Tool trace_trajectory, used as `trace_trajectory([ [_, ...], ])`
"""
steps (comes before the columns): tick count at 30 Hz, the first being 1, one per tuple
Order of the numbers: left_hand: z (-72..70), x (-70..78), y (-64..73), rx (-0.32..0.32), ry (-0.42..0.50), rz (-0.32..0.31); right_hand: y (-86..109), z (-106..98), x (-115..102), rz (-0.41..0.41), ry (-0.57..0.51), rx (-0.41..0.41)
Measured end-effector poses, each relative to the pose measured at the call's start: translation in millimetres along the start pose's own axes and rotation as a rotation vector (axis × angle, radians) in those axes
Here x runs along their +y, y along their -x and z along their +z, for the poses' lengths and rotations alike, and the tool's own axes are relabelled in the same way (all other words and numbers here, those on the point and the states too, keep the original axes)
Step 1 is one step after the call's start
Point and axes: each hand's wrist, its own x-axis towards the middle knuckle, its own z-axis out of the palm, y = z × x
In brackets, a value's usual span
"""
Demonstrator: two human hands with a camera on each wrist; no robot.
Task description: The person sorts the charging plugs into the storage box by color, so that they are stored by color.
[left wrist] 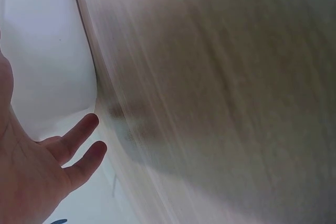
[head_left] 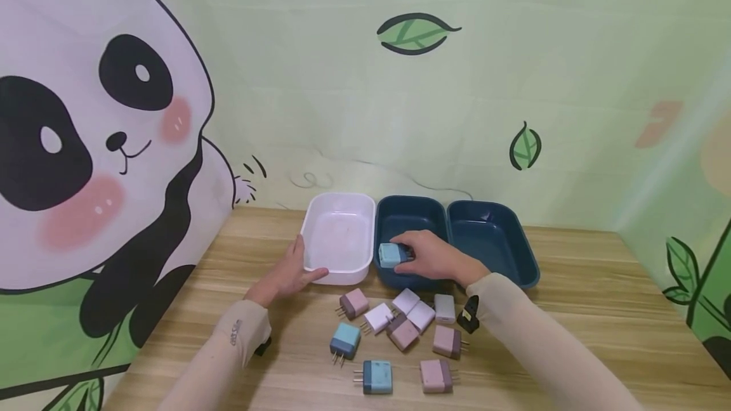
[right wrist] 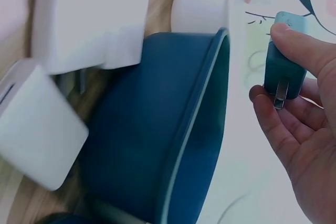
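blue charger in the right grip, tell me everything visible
The blue charger is a plastic-looking block, its pale end facing left in the head view, a metal prong sticking out of its darker end. The right grip pinches it between thumb and fingers, above and clear of the middle bin.

Shows small dark sideways lettering (head_left: 235,332) on the left sleeve (head_left: 208,363), too blurred to spell out with certainty.

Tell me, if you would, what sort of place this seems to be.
Probably an indoor tabletop workspace: a wood-grain table holds plug-in chargers and three open bins, and behind it is a pale green backdrop printed with a cartoon panda and leaves.
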Motion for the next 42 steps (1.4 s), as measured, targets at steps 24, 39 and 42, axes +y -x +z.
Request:
trace_trajectory([
  [24, 0.1, 0.0, 0.1, -0.004, 0.023, -0.006, -44.8, 17.4, -10.6, 0.019, -0.039, -0.004],
  [39, -0.5, 0.6, 1.5, 0.010, -0.009, 0.009, -65.3, 38.3, -9.1, 0.078, -0.027, -0.018],
  [42, -1.3, 0.2, 2.0, 0.008, 0.013, 0.010, -68.8, 39.0, -10.0, 0.071, -0.031, -0.027],
])
